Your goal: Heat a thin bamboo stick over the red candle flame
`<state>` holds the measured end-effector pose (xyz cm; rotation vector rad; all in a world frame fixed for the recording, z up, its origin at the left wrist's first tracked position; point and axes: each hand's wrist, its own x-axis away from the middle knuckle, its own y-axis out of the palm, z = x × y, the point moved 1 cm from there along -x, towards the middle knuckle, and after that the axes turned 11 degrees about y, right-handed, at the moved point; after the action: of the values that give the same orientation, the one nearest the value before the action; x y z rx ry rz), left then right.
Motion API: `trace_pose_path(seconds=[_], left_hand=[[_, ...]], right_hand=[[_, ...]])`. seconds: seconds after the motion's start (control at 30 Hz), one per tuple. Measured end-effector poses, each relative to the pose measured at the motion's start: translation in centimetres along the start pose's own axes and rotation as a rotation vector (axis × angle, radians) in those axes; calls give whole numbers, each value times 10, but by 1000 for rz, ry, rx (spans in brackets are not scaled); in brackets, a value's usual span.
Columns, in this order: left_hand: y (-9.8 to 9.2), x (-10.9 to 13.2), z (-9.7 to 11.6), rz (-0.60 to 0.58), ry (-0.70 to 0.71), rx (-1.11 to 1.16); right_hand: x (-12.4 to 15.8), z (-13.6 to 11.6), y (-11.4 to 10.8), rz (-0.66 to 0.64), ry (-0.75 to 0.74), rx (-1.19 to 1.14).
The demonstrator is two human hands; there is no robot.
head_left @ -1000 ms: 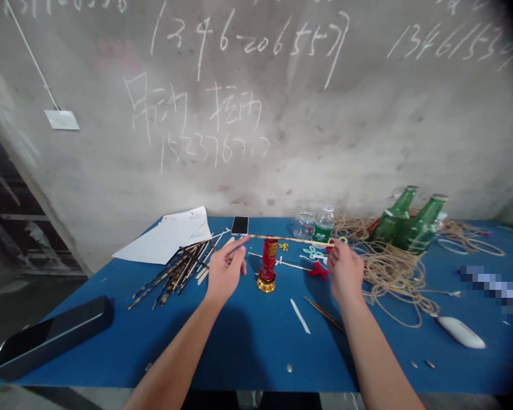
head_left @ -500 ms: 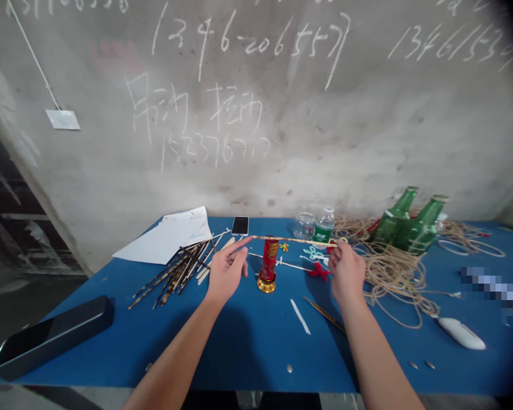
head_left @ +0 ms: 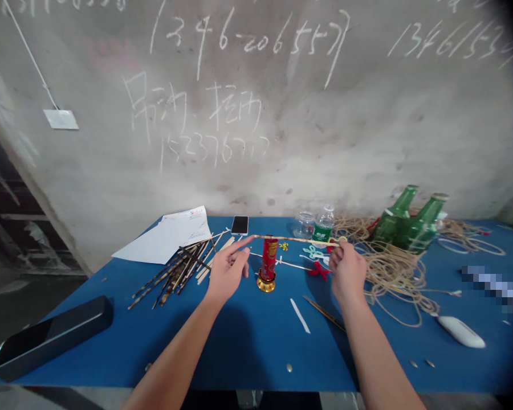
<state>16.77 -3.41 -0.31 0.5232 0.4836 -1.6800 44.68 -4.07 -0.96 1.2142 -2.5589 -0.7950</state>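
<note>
The right hand [head_left: 347, 272] has moved a little to the right, and the thin wooden stick [head_left: 294, 239] went with it. Its finger and thumb are together, pinching the right end of the stick. The left hand [head_left: 227, 274] is open, and its pointing finger is just by the other end. I cannot tell if it touches. The stick lies level, just at the top of the red tin [head_left: 269, 257] with the gold base [head_left: 265, 283] on the blue table [head_left: 111, 341]. Tan string [head_left: 393, 270] lies in a heap near the right hand.
</note>
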Motion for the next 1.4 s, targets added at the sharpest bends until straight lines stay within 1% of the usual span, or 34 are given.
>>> trace_pose_path(seconds=[0.37,0.93,1.4], left_hand=[[2,0,4,-38,-41,12],[3,0,8,-91,-53,24],[3,2,8,-162,-60,33]], right_hand=[[-1,0,-1,16,-1,-11],[0,-3,0,31,-12,-44],[-1,-3,-1,54,-16,-78]])
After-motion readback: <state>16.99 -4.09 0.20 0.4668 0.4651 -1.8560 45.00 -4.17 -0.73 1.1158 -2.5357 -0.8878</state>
